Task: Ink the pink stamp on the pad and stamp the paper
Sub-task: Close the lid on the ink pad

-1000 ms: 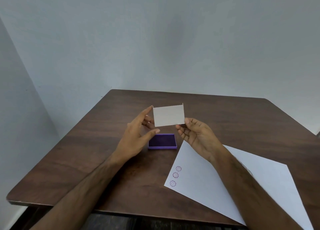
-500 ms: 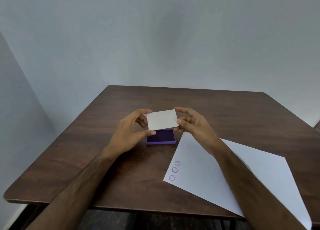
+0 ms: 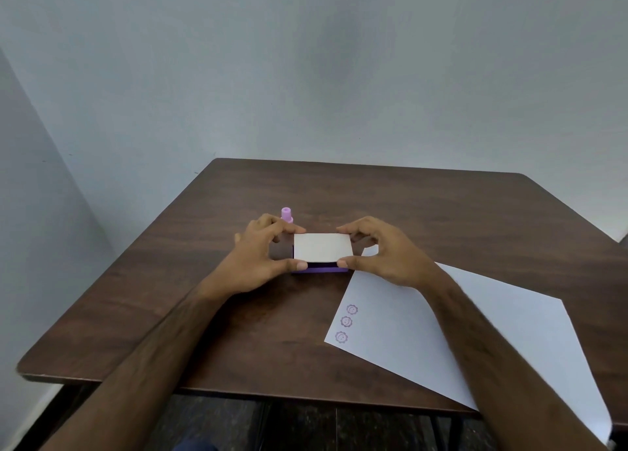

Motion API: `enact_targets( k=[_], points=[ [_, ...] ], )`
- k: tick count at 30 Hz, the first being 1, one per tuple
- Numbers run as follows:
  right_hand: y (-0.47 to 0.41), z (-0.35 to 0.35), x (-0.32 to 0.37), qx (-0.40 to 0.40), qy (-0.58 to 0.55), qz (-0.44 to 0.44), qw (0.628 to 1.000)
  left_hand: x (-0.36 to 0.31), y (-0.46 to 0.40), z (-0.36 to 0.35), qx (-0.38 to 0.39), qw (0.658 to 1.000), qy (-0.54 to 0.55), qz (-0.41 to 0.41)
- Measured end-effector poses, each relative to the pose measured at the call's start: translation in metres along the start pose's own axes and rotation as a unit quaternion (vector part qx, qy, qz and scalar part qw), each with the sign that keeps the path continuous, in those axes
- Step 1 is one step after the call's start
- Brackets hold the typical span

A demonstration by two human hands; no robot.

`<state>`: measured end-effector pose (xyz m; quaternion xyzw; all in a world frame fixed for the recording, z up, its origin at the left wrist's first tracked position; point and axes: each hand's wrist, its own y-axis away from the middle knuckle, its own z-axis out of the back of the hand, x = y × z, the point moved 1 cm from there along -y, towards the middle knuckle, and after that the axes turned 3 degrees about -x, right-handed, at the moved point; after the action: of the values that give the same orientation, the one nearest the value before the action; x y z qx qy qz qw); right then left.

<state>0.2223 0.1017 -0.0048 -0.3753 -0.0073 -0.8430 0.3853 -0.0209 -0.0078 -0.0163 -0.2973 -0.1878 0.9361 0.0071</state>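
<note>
Pink stamp (image 3: 286, 215) upright behind left hand (image 3: 260, 256), lid (image 3: 323, 247) over pad (image 3: 321, 268).

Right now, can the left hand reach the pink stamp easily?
Probably yes, once free. The pink stamp stands upright just behind the left hand, nothing between them. But both hands hold the lid over the ink pad, so it must let go first.
</note>
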Motion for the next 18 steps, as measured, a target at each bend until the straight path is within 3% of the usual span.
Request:
enact_targets(
  k=[18],
  points=[
    [-0.003, -0.010, -0.002, 0.038, 0.053, -0.005, 0.998, 0.013, -0.003, -0.007, 0.053, 0.997, -0.059, 0.017]
  ],
)
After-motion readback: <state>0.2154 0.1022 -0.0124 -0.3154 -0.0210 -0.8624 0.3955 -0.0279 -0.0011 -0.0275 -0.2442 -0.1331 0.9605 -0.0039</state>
